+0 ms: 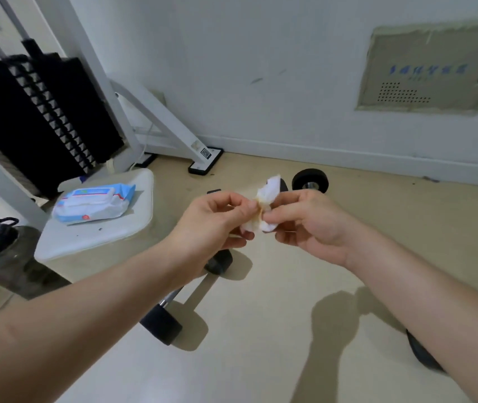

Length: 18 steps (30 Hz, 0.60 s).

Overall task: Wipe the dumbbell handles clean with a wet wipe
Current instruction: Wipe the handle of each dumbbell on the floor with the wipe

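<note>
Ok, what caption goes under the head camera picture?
Left hand and right hand pinch a crumpled wet wipe above a dumbbell.

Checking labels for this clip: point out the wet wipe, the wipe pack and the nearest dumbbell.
wet wipe [268, 191], head view, crumpled white upper end.
wipe pack [92, 203], head view, middle of its top face.
nearest dumbbell [171, 298], head view, chrome handle.

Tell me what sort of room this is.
Most likely a small gym or workout room. It has a machine with a black weight stack, a dumbbell lying nearby, and a white padded seat next to the machine.
</note>
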Each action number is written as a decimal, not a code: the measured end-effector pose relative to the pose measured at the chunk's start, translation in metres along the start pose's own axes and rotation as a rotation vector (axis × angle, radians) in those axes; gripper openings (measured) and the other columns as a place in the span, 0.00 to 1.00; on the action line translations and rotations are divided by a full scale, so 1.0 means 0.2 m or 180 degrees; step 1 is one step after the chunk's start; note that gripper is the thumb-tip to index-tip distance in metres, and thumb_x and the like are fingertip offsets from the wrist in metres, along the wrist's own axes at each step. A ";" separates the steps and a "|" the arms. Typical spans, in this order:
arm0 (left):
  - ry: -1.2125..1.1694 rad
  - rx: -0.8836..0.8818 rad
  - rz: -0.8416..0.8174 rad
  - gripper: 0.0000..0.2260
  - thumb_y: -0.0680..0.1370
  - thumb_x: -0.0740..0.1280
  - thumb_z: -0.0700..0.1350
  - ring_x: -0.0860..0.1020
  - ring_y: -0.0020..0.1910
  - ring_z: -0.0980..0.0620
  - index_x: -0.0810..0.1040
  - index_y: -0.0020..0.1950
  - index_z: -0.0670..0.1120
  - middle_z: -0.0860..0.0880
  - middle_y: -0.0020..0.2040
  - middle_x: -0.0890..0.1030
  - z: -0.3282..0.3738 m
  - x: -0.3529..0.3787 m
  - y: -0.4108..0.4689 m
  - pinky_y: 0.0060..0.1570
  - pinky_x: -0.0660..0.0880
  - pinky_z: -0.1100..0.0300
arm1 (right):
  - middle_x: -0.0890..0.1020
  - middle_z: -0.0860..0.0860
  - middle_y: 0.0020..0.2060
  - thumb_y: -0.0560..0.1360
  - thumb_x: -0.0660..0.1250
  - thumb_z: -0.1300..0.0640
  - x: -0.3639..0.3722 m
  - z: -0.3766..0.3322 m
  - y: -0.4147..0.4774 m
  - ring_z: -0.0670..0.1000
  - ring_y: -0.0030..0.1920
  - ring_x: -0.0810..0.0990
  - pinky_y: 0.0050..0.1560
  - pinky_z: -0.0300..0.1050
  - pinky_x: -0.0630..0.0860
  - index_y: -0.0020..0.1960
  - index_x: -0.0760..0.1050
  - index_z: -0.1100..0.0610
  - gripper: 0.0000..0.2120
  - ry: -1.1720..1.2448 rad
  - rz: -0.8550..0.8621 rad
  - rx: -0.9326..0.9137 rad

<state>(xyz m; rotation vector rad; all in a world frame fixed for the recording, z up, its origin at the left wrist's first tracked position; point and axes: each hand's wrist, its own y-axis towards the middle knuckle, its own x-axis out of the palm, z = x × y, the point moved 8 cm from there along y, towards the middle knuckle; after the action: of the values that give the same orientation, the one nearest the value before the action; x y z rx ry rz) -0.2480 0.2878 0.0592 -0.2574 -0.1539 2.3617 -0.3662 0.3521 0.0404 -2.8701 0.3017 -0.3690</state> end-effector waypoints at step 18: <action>0.0291 -0.0435 -0.0323 0.10 0.77 0.64 0.49 0.82 0.50 0.49 0.80 0.54 0.47 0.46 0.50 0.83 0.13 0.18 0.29 0.53 0.78 0.51 | 0.78 0.52 0.34 0.77 0.64 0.59 -0.35 -0.14 0.04 0.49 0.28 0.71 0.30 0.42 0.68 0.44 0.79 0.55 0.06 -0.0112 0.1517 -0.0441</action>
<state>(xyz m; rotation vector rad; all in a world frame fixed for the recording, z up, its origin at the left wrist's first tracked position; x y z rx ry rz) -0.3177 0.2705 0.0696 -0.4130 -0.2784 2.2371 -0.4419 0.3550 0.0494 -2.8037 1.0118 -0.2119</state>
